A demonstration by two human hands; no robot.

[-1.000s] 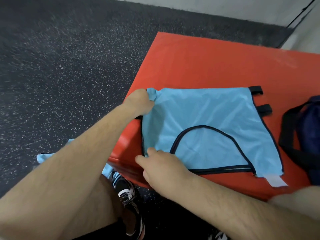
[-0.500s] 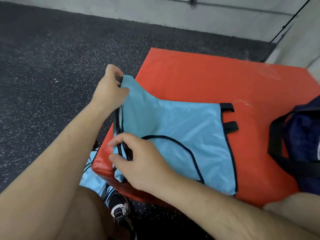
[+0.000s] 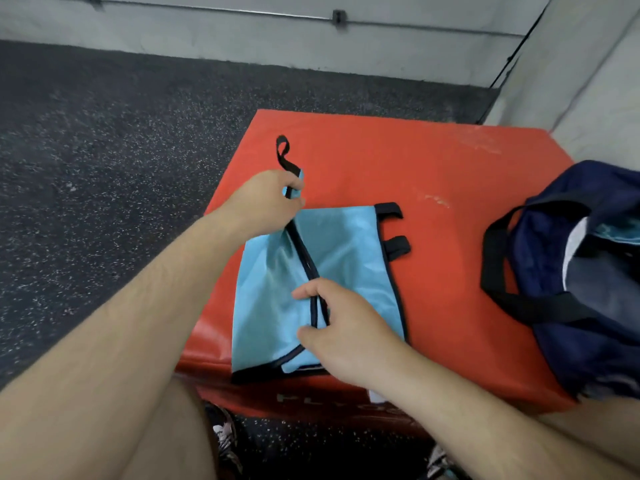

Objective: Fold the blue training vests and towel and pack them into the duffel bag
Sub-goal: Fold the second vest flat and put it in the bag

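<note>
Pinches the blue vest (image 3: 349, 244) at a far corner, left hand (image 3: 266, 202). Grips its nearer black trim, right hand (image 3: 346, 334).

Probably a gym: speckled black rubber flooring (image 3: 121, 168), a red padded vinyl block (image 3: 433, 161), bare grey wall (image 3: 242, 39)

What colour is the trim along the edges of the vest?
The trim is black, on the light blue vest; seen in the head view.
</note>
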